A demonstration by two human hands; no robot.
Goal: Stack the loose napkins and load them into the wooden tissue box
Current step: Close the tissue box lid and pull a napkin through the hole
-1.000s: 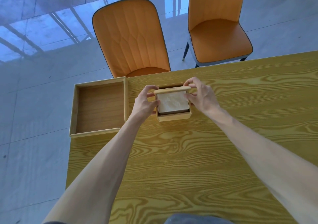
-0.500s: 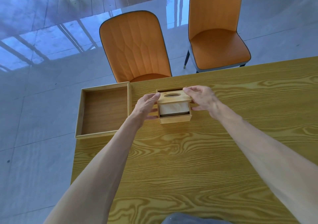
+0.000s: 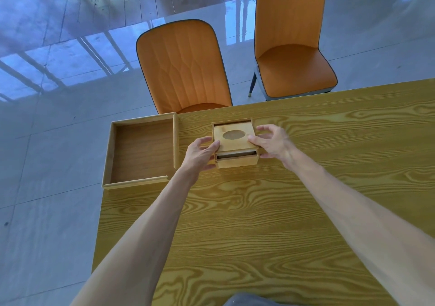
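Gripping square wooden lid [image 3: 234, 136], oval hole, grained tissue box [image 3: 237, 160]

One view only here, a wide-angle camera on the head, looking forward and steeply down over the table [image 3: 259, 223]. Both forearms reach out from the bottom edge, and the far edge takes in two chairs [image 3: 183, 70] and floor [image 3: 47, 141].

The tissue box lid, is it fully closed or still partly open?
Partly open. The lid leaves a gap at the near edge of the tissue box, with pale napkins visible there.
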